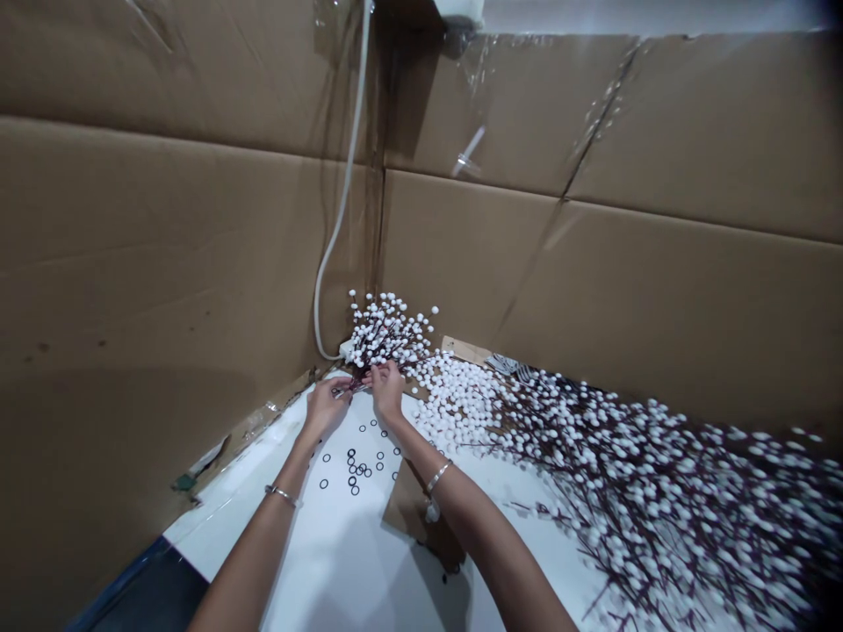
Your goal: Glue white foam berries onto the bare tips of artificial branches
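Note:
Toward the far corner of the table, my left hand is closed on the dark stems of a bunch of white berry branches. Beside it my right hand has its fingers curled round the same bunch, just below the berries. The bunch points away from me, its white balls fanning out on thin dark twigs. Small black rings lie scattered on the white tabletop between my forearms. Whether a ring is in my fingers is too small to tell.
A large heap of white berry branches covers the right side. Cardboard walls rise behind and at left. A white cable hangs down the corner to the table. A brown cardboard piece lies under my right forearm on the white table.

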Motion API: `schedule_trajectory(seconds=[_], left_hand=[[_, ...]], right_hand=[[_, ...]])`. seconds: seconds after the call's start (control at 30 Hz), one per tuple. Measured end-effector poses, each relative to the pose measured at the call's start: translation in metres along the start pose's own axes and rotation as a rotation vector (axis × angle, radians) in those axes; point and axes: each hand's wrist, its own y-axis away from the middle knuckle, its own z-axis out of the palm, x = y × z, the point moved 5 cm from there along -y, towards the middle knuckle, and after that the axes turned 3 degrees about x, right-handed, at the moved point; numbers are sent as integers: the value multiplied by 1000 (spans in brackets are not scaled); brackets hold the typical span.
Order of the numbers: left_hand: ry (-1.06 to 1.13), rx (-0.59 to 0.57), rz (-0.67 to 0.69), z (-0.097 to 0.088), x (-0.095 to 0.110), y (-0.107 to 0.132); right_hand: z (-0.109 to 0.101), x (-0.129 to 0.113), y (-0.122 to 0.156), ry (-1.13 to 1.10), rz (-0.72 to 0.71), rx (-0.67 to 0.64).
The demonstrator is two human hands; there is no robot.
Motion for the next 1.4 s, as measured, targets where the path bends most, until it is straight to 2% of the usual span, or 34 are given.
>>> schedule_trajectory(seconds=[0.1, 0.17, 0.27, 0.43, 0.67, 0.87, 1.07, 1.23, 1.4], left_hand=[[-202, 52, 90, -14, 8, -1], [-299, 37, 138, -16, 10, 0], [-409, -6, 198, -9, 11, 2], [-511, -7, 279, 2, 14, 3], [-556, -1, 330, 7, 15, 5], [-558, -7, 313, 8, 11, 4], [-544, -60, 306, 11, 9, 4], [-533, -69, 308, 16, 11, 7], [-517, 44, 307, 15, 23, 14]], right_hand=[[0, 2, -1, -28, 14, -16], [0, 4, -1, -48, 26, -26], [1, 6, -1, -77, 44, -41], [4, 9, 2, -109, 63, -71], [10, 13, 12, -101, 90, -114], [9, 16, 13, -112, 143, -111], [5, 23, 10, -158, 270, -123], [-11, 18, 19, -194, 402, -124], [-36, 1, 35, -191, 509, -216]])
